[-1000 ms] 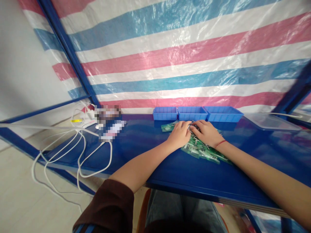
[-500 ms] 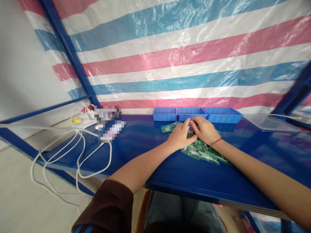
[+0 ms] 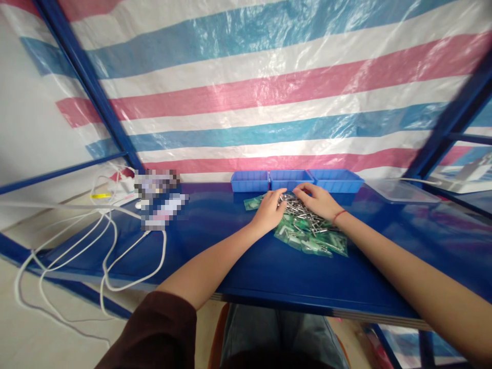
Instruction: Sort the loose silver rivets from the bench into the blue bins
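A pile of small clear-green plastic bags holding metal pins (image 3: 307,233) lies on the blue table (image 3: 269,271), with loose silver pins (image 3: 298,207) heaped on top. My left hand (image 3: 270,210) rests on the pile's left side, fingers stretched toward the loose pins. At the pile's far right edge my right hand (image 3: 317,200) curls its fingers close together over the pins; whether they pinch anything is hidden. A red string circles my right wrist.
Three blue plastic bins (image 3: 292,180) stand in a row at the table's back edge. A clear tray (image 3: 400,190) sits at the back right. White cables (image 3: 103,241) and a blurred item lie at the left. A striped tarp hangs behind.
My hands have drawn apart from over the pile, uncovering the loose pins between them. The view has shifted a little to the right.
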The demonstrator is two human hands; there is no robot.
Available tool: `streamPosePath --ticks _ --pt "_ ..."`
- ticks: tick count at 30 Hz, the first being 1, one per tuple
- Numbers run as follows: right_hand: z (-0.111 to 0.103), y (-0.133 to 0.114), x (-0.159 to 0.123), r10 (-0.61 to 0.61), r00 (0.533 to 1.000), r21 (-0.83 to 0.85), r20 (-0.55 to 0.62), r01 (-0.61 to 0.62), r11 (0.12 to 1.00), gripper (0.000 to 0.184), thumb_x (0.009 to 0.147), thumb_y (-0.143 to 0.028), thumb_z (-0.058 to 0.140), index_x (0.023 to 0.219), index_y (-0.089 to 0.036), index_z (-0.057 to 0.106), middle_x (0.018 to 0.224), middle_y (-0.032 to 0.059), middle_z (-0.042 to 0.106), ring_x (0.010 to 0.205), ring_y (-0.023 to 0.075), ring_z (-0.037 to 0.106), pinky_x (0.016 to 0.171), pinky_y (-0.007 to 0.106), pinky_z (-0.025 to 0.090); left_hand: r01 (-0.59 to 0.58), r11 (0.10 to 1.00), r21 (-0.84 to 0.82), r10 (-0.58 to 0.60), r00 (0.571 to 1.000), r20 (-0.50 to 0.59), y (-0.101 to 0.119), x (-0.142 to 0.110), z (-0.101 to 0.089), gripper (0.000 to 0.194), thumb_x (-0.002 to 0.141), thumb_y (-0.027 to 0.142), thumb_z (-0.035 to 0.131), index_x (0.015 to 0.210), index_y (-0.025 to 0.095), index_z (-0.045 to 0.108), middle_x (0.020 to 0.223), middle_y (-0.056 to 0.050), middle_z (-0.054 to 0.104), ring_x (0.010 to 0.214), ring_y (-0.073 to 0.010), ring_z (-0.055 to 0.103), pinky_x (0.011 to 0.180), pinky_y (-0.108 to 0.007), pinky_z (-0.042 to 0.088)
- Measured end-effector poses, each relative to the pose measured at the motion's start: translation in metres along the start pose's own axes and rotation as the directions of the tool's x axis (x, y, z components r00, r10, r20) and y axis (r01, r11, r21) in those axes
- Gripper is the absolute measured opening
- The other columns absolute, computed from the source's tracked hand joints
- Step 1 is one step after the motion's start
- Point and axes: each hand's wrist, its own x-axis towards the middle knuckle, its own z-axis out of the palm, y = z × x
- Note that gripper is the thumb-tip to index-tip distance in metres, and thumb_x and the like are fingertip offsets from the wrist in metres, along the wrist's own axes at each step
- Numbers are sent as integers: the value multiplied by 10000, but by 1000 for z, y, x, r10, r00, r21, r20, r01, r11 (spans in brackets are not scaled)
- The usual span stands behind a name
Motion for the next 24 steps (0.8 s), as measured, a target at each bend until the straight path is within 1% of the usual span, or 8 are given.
streamPosePath --ticks 2,4,6,8,11,16,21,24 --pt "-11 2 -2 -4 998 3 57 4 1000 351 818 -486 455 903 -179 601 893 70 667 831 221 616 795 381 478 11 1000 -27 -11 1000 -8 0 2 -4 389 835 141 442 1222 173 450 1100 -100 540 1054 -180 536 955 -357 422" --pt "-21 5 -9 -58 991 -28 120 62 998 452 780 -532 506 1061 -184 575 1067 98 638 972 255 598 853 412 473 -2 1000 4 1 1000 30 1 3 -10 407 832 172 454 1239 169 438 1147 -118 514 1092 -194 518 975 -374 404" --pt "-27 10 -20 -130 970 -90 205 151 984 625 737 -568 554 1246 -213 481 1258 114 540 1128 291 523 921 451 442 -15 996 92 6 995 104 2 1 -16 440 828 307 501 1249 191 441 1201 -129 481 1155 -240 473 1008 -436 357" --pt "-27 15 -32 -159 945 -174 286 215 961 744 711 -596 573 1349 -266 380 1361 106 448 1221 330 437 955 516 402 10 981 193 -45 983 176 3 -3 -20 543 780 498 536 1262 268 434 1272 -119 440 1213 -308 410 1015 -551 287" --pt "-17 20 -44 -160 946 -263 281 236 935 700 756 -603 514 1366 -297 358 1360 101 453 1234 354 415 946 584 369 55 958 281 -120 969 216 5 -7 -18 626 725 622 527 1270 335 417 1311 -106 429 1230 -363 379 982 -646 229" --pt "-3 16 -38 -300 934 -182 193 335 925 487 869 -493 404 1256 -204 469 1177 118 583 1061 248 557 919 426 435 -26 982 187 -4 987 159 4 -5 -8 416 826 413 494 1188 209 492 1155 -98 559 1159 -251 470 1004 -444 352" --pt "-16 0 -33 -319 939 -329 125 343 880 499 846 -547 414 1208 -219 518 1181 129 551 1098 280 507 924 470 395 89 995 36 -91 992 83 -3 -3 -15 511 781 436 565 1223 199 466 1213 -111 524 1154 -233 491 987 -391 389" --pt "-27 -11 -47 -409 902 -327 141 432 840 493 852 -514 427 1221 -197 506 1168 142 542 1071 273 507 910 446 399 68 997 30 -67 997 -35 -3 -6 -19 462 798 432 552 1183 182 495 1160 -103 555 1114 -220 517 980 -377 395"
